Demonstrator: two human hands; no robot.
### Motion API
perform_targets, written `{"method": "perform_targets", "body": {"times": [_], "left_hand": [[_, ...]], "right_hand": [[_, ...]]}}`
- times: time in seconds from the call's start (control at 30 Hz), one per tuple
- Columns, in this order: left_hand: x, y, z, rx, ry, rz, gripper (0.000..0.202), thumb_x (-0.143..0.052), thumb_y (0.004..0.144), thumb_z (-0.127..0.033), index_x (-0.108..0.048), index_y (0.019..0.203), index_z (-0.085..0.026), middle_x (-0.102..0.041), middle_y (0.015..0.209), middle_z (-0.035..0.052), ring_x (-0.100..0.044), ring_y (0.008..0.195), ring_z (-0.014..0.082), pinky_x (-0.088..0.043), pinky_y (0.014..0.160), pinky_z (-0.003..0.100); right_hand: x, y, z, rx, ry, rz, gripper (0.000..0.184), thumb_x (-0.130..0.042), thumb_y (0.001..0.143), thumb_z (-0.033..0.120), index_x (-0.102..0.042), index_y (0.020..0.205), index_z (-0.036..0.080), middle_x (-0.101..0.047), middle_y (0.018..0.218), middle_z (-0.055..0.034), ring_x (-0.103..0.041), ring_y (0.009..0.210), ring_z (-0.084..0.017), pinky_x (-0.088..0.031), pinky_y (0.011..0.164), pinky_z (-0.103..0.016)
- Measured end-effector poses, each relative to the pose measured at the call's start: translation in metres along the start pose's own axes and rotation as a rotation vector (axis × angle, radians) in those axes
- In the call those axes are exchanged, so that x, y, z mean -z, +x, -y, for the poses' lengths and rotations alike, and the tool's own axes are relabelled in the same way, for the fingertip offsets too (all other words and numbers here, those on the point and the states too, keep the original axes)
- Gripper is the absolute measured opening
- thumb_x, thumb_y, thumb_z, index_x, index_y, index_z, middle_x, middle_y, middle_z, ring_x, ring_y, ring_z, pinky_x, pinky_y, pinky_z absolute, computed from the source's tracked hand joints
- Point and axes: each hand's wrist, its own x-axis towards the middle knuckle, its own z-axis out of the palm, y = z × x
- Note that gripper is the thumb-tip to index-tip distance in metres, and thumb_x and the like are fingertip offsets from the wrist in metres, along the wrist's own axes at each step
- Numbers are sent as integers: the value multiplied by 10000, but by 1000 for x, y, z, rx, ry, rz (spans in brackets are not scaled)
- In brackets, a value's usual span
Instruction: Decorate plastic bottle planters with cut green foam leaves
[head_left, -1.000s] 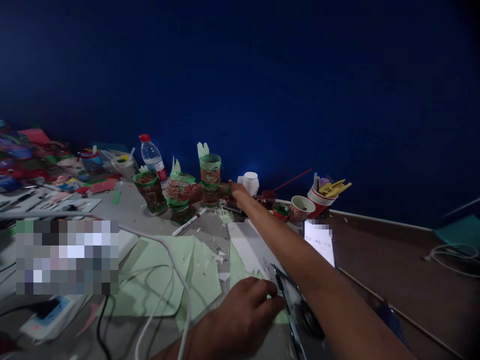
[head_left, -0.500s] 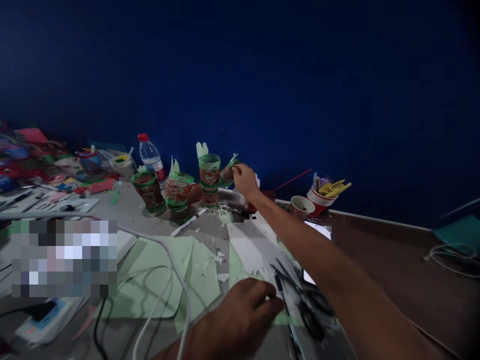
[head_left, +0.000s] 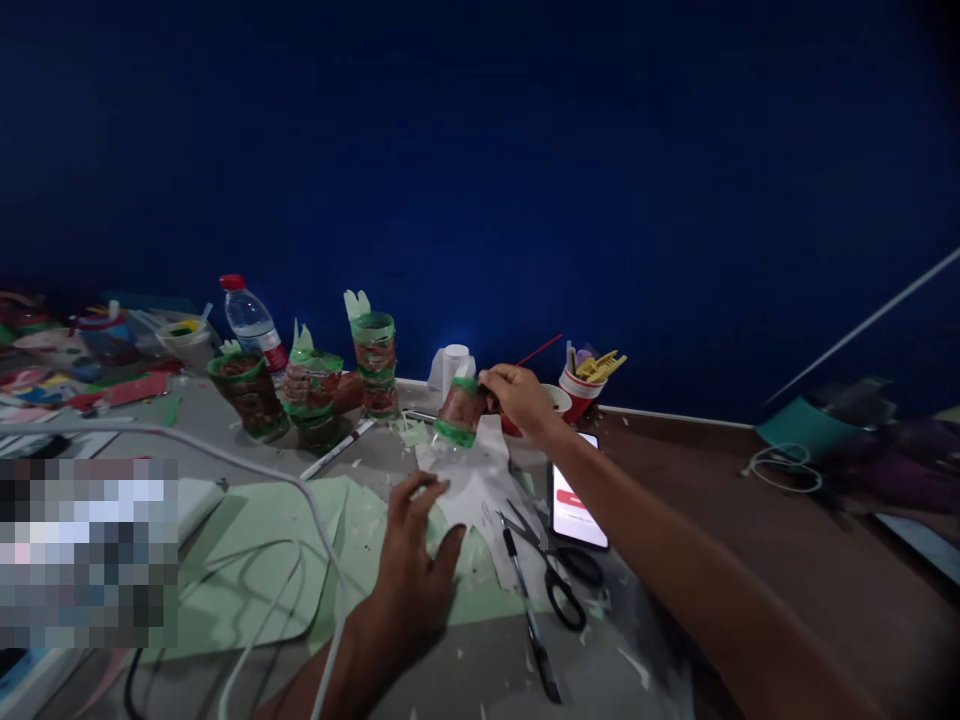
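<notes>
My right hand (head_left: 521, 398) is stretched out over the table and grips a small brown cup with green bands (head_left: 459, 412), held tilted in the air. My left hand (head_left: 416, 545) lies on light green paper (head_left: 300, 540) and white paper scraps (head_left: 480, 485), fingers spread. Black scissors (head_left: 551, 570) lie open just right of it. Three similar decorated cups (head_left: 311, 395) stand in a row behind.
A water bottle (head_left: 251, 325) with a red cap, a white jar (head_left: 452, 362) and a red cup of tools (head_left: 581, 385) line the blue wall. A lit phone (head_left: 574, 500) lies by the scissors. White cables (head_left: 247, 560) cross the paper. Craft clutter fills the far left.
My right hand has picked the small banded cup up from the back row and drawn it toward me. My left hand has opened flat on the paper. The view has swung right.
</notes>
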Motion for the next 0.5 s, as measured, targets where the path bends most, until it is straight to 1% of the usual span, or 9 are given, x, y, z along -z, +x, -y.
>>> {"method": "perform_targets", "body": {"times": [0.07, 0.13, 0.2, 0.27, 0.3, 0.33, 0.37, 0.43, 0.5], "left_hand": [[-1, 7, 8, 113, 21, -43, 527, -585, 804, -215, -364, 1282, -209, -374, 1288, 149, -396, 1235, 293, -373, 999, 483], [-3, 12, 15, 263, -24, -23, 643, -646, 755, -263, -336, 1315, -201, -337, 1346, 154, -340, 1288, 319, -317, 1038, 513], [-7, 14, 19, 391, -166, 37, 720, -686, 710, -286, -331, 1328, -188, -366, 1353, 165, -410, 1242, 319, -334, 1025, 504], [-10, 14, 22, 479, -359, 107, 685, -689, 705, -284, -376, 1306, -184, -452, 1319, 157, -486, 1178, 299, -353, 1012, 476], [-11, 14, 22, 508, -465, 126, 646, -685, 709, -285, -410, 1285, -185, -492, 1301, 148, -504, 1165, 292, -356, 1012, 459], [-12, 14, 22, 535, -573, 133, 606, -683, 713, -293, -446, 1261, -184, -523, 1288, 140, -507, 1170, 290, -355, 1015, 444], [-13, 14, 22, 566, -678, 131, 579, -686, 711, -305, -479, 1237, -180, -543, 1282, 135, -502, 1182, 293, -356, 1015, 431], [-12, 14, 19, 649, -865, 128, 567, -695, 700, -329, -519, 1218, -177, -553, 1297, 131, -495, 1201, 303, -368, 1008, 411], [-10, 13, 17, 741, -994, 143, 557, -687, 704, -337, -540, 1222, -195, -540, 1333, 112, -483, 1224, 302, -380, 1003, 389]], "right_hand": [[-3, -11, 5, -101, 2, 120, 256, -583, 744, 311, -527, 535, 173, -516, 436, 29, -458, 382, -89, -354, 411, -207], [-10, -22, 11, -189, 8, 242, 241, -610, 732, 277, -545, 530, 163, -546, 428, 9, -490, 371, -100, -373, 398, -208], [-16, -34, 20, -252, 25, 336, 225, -608, 737, 256, -554, 542, 158, -550, 424, 7, -510, 369, -111, -388, 393, -212], [-19, -43, 29, -294, 50, 402, 178, -586, 749, 235, -571, 591, 156, -548, 442, 16, -520, 376, -115, -410, 401, -222], [-18, -46, 33, -303, 71, 410, 129, -576, 751, 221, -586, 640, 156, -554, 470, 22, -521, 383, -113, -416, 409, -226], [-16, -49, 36, -296, 98, 385, 74, -569, 750, 205, -598, 702, 157, -565, 508, 28, -516, 388, -105, -416, 416, -227], [-12, -51, 39, -268, 127, 327, 57, -564, 746, 193, -605, 770, 161, -577, 555, 32, -508, 396, -95, -411, 423, -223], [0, -55, 40, -173, 176, 151, 142, -557, 742, 188, -601, 875, 166, -592, 638, 34, -482, 416, -73, -394, 443, -216], [11, -60, 34, -100, 180, 4, 166, -549, 745, 211, -597, 896, 160, -584, 658, 34, -467, 452, -67, -384, 473, -215]]}}
